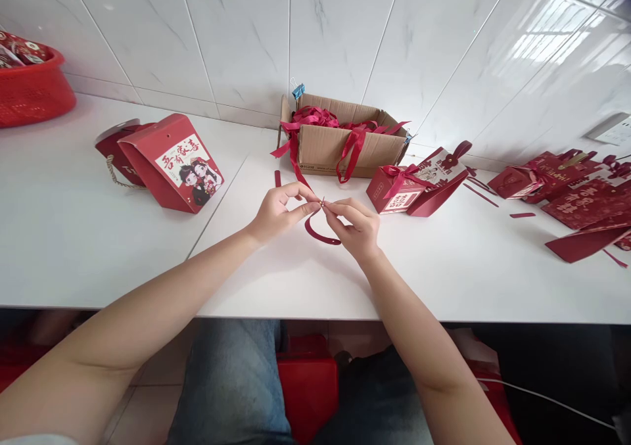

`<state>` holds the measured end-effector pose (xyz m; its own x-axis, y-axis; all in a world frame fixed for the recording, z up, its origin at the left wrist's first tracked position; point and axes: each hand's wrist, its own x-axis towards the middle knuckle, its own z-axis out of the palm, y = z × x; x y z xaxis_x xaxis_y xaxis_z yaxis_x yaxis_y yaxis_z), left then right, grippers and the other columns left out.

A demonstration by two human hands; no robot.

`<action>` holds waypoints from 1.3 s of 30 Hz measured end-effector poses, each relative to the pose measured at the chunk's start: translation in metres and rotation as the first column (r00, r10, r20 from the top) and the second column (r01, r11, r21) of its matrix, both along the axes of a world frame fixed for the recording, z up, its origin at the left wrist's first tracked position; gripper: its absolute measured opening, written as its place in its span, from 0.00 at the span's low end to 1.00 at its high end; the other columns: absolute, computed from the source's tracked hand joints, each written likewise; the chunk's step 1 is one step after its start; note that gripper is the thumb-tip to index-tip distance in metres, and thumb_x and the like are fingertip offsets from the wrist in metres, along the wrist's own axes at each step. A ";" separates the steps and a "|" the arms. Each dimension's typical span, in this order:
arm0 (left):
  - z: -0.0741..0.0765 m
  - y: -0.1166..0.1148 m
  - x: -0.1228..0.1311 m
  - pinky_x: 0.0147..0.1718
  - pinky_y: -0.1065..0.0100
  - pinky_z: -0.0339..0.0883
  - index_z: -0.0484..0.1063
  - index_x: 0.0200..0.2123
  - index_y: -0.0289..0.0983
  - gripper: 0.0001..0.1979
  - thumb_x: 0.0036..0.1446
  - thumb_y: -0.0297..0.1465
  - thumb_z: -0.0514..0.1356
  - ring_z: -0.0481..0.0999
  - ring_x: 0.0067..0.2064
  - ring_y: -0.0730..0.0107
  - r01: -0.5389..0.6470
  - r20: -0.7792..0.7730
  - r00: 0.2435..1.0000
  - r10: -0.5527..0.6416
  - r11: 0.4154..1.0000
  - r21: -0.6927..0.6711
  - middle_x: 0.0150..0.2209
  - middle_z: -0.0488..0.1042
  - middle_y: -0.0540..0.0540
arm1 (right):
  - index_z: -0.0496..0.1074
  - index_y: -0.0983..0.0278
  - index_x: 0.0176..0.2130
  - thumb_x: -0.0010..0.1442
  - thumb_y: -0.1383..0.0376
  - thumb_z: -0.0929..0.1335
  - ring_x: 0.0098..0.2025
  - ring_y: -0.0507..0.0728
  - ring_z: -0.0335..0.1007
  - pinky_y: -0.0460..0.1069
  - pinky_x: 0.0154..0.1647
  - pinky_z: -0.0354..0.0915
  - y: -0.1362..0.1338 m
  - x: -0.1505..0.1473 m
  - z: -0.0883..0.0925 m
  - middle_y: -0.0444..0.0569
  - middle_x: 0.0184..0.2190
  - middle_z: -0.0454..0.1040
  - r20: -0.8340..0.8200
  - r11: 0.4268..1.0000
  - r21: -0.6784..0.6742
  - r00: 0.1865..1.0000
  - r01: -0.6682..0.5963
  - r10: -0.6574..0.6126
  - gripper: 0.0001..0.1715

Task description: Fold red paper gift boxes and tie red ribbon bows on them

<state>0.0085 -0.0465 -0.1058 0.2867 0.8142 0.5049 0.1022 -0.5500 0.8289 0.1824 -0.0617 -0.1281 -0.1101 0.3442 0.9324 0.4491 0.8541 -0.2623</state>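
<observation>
Down the long white table (123,261), there's the open carton (320,144), spilling ribbon (294,152) towards the left hand (280,211). Just in front, left meets right hand (357,228), fingers curled, thumbs and forefingers nipped tight on the upper end of the strap (323,238), which loops below! Looks like fine joining work, calling for a steady pinch. Is ribbon caught in there too? Can't tell.

Left hand (280,213) and right hand (355,228) nearly tip to tip, each in a thumb-and-finger pinch. Left index arched above its thumb. Bare left forearm (197,275) and right forearm (413,317) slant down and outward from the pinch, toward the body.
</observation>
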 end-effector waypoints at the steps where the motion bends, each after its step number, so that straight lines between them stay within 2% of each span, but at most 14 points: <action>1: 0.000 0.000 0.000 0.40 0.64 0.67 0.75 0.30 0.36 0.12 0.51 0.40 0.66 0.74 0.37 0.67 0.017 0.017 1.000 -0.016 0.999 -0.033 0.32 0.76 0.46 | 0.76 0.60 0.37 0.60 0.70 0.68 0.28 0.51 0.73 0.46 0.25 0.70 0.000 0.000 0.000 0.46 0.27 0.76 0.011 1.000 0.019 1.000 0.007 -0.007 0.07; 8: 0.002 0.000 0.001 0.39 0.64 0.67 0.75 0.28 0.35 0.13 0.49 0.40 0.68 0.73 0.35 0.69 0.103 0.105 0.991 -0.085 0.977 -0.187 0.30 0.76 0.47 | 0.74 0.58 0.39 0.59 0.72 0.68 0.26 0.50 0.70 0.46 0.27 0.70 0.001 0.002 0.002 0.44 0.27 0.76 0.051 0.989 0.144 0.998 0.036 -0.044 0.10; 11: 0.003 -0.001 0.003 0.38 0.64 0.68 0.75 0.28 0.35 0.14 0.49 0.40 0.68 0.74 0.34 0.69 0.111 0.115 0.989 -0.089 0.973 -0.203 0.29 0.76 0.47 | 0.74 0.58 0.39 0.60 0.72 0.68 0.26 0.50 0.70 0.46 0.27 0.69 0.001 0.001 0.002 0.44 0.27 0.75 0.063 0.986 0.156 0.996 0.058 -0.068 0.10; 13: 0.002 -0.002 0.003 0.38 0.64 0.68 0.75 0.28 0.35 0.13 0.50 0.40 0.68 0.75 0.34 0.68 0.075 0.094 0.994 -0.063 0.989 -0.131 0.30 0.76 0.47 | 0.73 0.59 0.38 0.60 0.72 0.67 0.27 0.50 0.71 0.46 0.27 0.69 0.000 0.000 0.002 0.44 0.27 0.74 0.030 0.992 0.112 0.998 0.057 -0.061 0.09; 16: -0.001 -0.002 0.004 0.37 0.65 0.69 0.77 0.30 0.37 0.10 0.53 0.38 0.66 0.76 0.35 0.68 -0.038 0.025 0.999 0.035 0.993 0.108 0.31 0.78 0.46 | 0.72 0.60 0.35 0.60 0.71 0.67 0.26 0.50 0.70 0.46 0.26 0.69 -0.003 -0.002 0.002 0.44 0.26 0.73 -0.015 0.999 0.008 0.999 0.045 -0.045 0.06; 19: -0.004 0.000 0.003 0.36 0.66 0.69 0.77 0.31 0.38 0.07 0.57 0.36 0.64 0.76 0.33 0.69 -0.113 -0.027 0.990 0.135 0.908 0.404 0.31 0.79 0.47 | 0.71 0.61 0.33 0.60 0.70 0.66 0.26 0.50 0.69 0.47 0.27 0.68 -0.006 -0.004 0.004 0.43 0.25 0.73 -0.035 0.997 -0.071 0.999 0.027 -0.030 0.05; 22: -0.006 0.002 0.001 0.36 0.65 0.67 0.77 0.31 0.40 0.06 0.59 0.32 0.62 0.76 0.32 0.71 -0.155 -0.061 0.966 0.252 0.751 0.642 0.29 0.79 0.49 | 0.71 0.61 0.30 0.59 0.70 0.67 0.25 0.50 0.68 0.47 0.27 0.67 -0.009 -0.005 0.007 0.43 0.24 0.73 -0.067 0.988 -0.156 0.998 -0.020 0.009 0.06; 25: -0.006 0.005 -0.001 0.35 0.65 0.64 0.76 0.31 0.42 0.05 0.59 0.30 0.62 0.75 0.31 0.71 -0.175 -0.064 0.936 0.345 0.615 0.769 0.28 0.79 0.51 | 0.70 0.62 0.29 0.59 0.68 0.67 0.26 0.50 0.67 0.47 0.28 0.67 -0.011 -0.005 0.008 0.43 0.24 0.73 -0.128 0.954 -0.288 0.990 -0.088 0.052 0.06; 28: -0.006 0.005 -0.002 0.34 0.65 0.63 0.76 0.31 0.42 0.05 0.59 0.30 0.61 0.74 0.31 0.71 -0.188 -0.061 0.915 0.400 0.554 0.811 0.27 0.78 0.52 | 0.70 0.62 0.28 0.59 0.66 0.67 0.27 0.50 0.68 0.48 0.30 0.68 -0.012 -0.006 0.007 0.44 0.25 0.73 -0.199 0.901 -0.404 0.977 -0.157 0.081 0.06; 31: -0.006 0.003 0.000 0.35 0.65 0.63 0.74 0.30 0.41 0.04 0.58 0.30 0.62 0.74 0.31 0.71 -0.205 -0.046 0.916 0.399 0.564 0.800 0.27 0.78 0.52 | 0.70 0.62 0.29 0.58 0.65 0.68 0.27 0.51 0.68 0.48 0.30 0.68 -0.012 -0.006 0.006 0.44 0.25 0.74 -0.216 0.890 -0.420 0.972 -0.177 0.091 0.06; 36: -0.005 -0.003 0.004 0.35 0.65 0.64 0.72 0.30 0.39 0.05 0.58 0.31 0.62 0.74 0.29 0.71 -0.211 -0.055 0.934 0.354 0.669 0.713 0.27 0.77 0.51 | 0.70 0.62 0.28 0.57 0.69 0.68 0.25 0.50 0.67 0.48 0.28 0.66 -0.013 -0.007 0.010 0.42 0.23 0.73 -0.157 0.950 -0.296 0.986 -0.102 0.057 0.06; 39: -0.005 -0.003 0.005 0.34 0.65 0.64 0.71 0.31 0.39 0.04 0.59 0.30 0.61 0.74 0.30 0.71 -0.194 -0.053 0.939 0.340 0.649 0.736 0.27 0.77 0.51 | 0.70 0.62 0.28 0.57 0.69 0.67 0.25 0.50 0.67 0.47 0.27 0.66 -0.014 -0.007 0.010 0.42 0.23 0.73 -0.149 0.955 -0.279 0.987 -0.100 0.060 0.06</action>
<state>0.0131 -0.0492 -0.1113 0.2548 0.2822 0.9249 0.4386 -0.8861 0.1495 0.1751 -0.0754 -0.1176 -0.0262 0.5931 0.8047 0.3250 0.7663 -0.5543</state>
